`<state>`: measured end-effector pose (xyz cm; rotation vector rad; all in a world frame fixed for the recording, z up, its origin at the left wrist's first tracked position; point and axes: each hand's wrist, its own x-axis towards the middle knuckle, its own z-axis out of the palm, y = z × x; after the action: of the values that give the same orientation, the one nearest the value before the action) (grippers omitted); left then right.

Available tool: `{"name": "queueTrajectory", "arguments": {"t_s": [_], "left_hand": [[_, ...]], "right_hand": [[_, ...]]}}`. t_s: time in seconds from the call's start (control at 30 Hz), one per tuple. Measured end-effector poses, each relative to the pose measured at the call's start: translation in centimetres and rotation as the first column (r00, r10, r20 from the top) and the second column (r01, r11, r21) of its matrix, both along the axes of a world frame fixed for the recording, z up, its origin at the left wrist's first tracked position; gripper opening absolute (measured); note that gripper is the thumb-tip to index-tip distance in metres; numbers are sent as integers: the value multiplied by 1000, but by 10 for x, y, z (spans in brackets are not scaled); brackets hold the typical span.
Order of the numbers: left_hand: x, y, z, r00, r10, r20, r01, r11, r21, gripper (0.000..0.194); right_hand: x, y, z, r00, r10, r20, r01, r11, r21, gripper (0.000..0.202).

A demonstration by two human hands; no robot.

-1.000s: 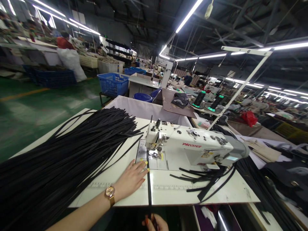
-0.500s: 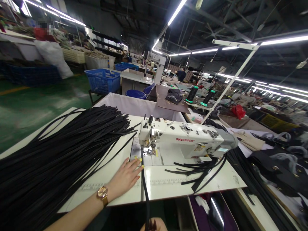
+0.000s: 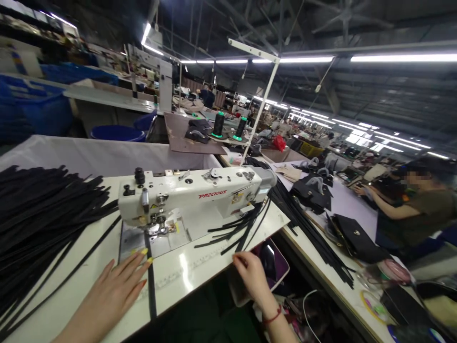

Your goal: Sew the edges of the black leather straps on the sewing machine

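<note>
A white sewing machine [image 3: 193, 197] stands on a white table [image 3: 193, 271]. A black strap [image 3: 151, 281] runs from under its needle toward the table's front edge. My left hand [image 3: 117, 286] lies flat and open on the table, fingertips touching the strap's left side. My right hand [image 3: 250, 274] reaches past the front edge to the right, fingers curled near a loose bunch of black straps [image 3: 235, 228] beside the machine; I cannot tell whether it grips anything. A large pile of black straps [image 3: 39, 224] fans out on the left.
A second table on the right holds more black straps [image 3: 310, 233] and black bags [image 3: 353, 240]. A seated co-worker [image 3: 417, 209] works at the far right. Two thread cones [image 3: 228, 126] stand behind the machine. Blue bins [image 3: 35, 109] sit at the back left.
The view has swung to the right. My right hand has let go of the strap below the table edge and moved up right toward the loose straps. My left hand stays by the strap.
</note>
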<state>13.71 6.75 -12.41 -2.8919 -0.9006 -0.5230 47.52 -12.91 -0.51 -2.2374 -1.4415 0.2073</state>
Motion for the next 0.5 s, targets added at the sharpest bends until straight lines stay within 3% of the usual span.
{"name": "queueTrajectory", "arguments": {"t_s": [0.1, 0.23, 0.37, 0.5], "left_hand": [[-2, 4, -11, 1000, 4, 3, -4, 1000, 7, 47], [-2, 6, -19, 1000, 11, 15, -11, 1000, 2, 50], [-1, 4, -13, 1000, 4, 12, -4, 1000, 2, 48], [1, -3, 6, 1000, 15, 1, -15, 1000, 7, 47]], "right_hand": [[46, -3, 4, 966, -96, 238, 109, 993, -41, 25], [71, 0, -4, 930, -46, 365, 106, 984, -146, 31], [64, 5, -6, 900, 45, 433, 64, 971, -232, 24], [23, 0, -3, 906, 168, 388, -57, 957, -283, 25]]}}
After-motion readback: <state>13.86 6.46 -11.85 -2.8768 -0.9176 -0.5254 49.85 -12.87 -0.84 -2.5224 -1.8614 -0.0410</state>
